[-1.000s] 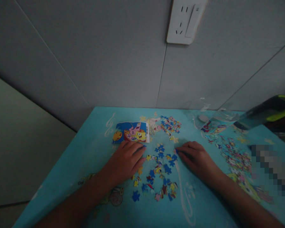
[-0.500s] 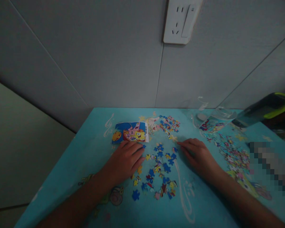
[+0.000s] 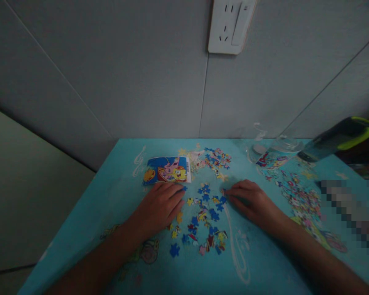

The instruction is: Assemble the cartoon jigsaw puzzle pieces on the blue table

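Several small jigsaw pieces (image 3: 204,217), mostly blue and yellow, lie scattered on the turquoise cartoon-printed table (image 3: 117,196) between my hands. My left hand (image 3: 161,205) rests flat on the table, fingers stretched toward the pieces, just below a cartoon picture card (image 3: 167,170). My right hand (image 3: 249,198) lies palm down with fingers together, its fingertips touching a piece at the right edge of the scatter. Neither hand lifts anything.
A second cluster of pieces (image 3: 217,157) sits behind the scatter. A clear plastic tube with a cartoon label (image 3: 275,153) lies at the back right, more pieces (image 3: 298,192) spread beside it. A dark bottle with a green lid (image 3: 341,137) lies at far right. A wall socket (image 3: 230,24) hangs above.
My right hand has slid slightly left, toward the pieces' right edge. The left hand has stayed put; the view shifted a little.
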The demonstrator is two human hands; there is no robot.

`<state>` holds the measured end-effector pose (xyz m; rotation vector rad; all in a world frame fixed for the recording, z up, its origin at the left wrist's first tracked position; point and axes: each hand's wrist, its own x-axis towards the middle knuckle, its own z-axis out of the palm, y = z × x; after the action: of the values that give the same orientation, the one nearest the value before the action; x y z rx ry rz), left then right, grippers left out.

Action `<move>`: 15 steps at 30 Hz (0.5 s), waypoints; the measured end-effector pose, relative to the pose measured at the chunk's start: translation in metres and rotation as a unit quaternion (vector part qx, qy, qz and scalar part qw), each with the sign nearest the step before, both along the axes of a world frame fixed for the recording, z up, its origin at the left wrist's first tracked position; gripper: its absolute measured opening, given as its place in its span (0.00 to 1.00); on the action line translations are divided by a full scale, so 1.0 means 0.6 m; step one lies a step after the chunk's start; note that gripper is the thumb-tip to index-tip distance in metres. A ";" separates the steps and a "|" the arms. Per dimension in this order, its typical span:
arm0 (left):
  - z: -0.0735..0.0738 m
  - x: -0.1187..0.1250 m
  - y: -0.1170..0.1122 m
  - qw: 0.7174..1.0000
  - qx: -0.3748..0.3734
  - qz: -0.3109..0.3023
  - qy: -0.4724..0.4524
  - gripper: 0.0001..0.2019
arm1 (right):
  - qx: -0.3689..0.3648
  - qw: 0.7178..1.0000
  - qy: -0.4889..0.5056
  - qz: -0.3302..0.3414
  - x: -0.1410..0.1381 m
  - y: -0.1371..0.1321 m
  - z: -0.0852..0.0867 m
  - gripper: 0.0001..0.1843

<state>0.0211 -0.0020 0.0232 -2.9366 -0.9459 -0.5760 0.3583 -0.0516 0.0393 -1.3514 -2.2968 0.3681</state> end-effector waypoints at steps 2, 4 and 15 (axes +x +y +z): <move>-0.001 0.000 0.000 1.000 0.003 0.000 0.000 0.14 | -0.008 1.000 0.000 0.011 0.000 -0.001 -0.003 0.13; -0.002 0.000 0.000 1.000 0.006 -0.001 0.000 0.14 | -0.009 1.000 0.002 0.017 0.000 -0.001 -0.005 0.12; 0.000 0.000 0.000 1.000 0.017 -0.005 -0.010 0.18 | -0.007 0.999 0.003 0.050 -0.013 -0.008 -0.010 0.14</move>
<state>0.0208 -0.0021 0.0230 -2.9129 -0.9159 -0.6167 0.3502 -0.0564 0.0334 -1.2436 -2.3669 0.4209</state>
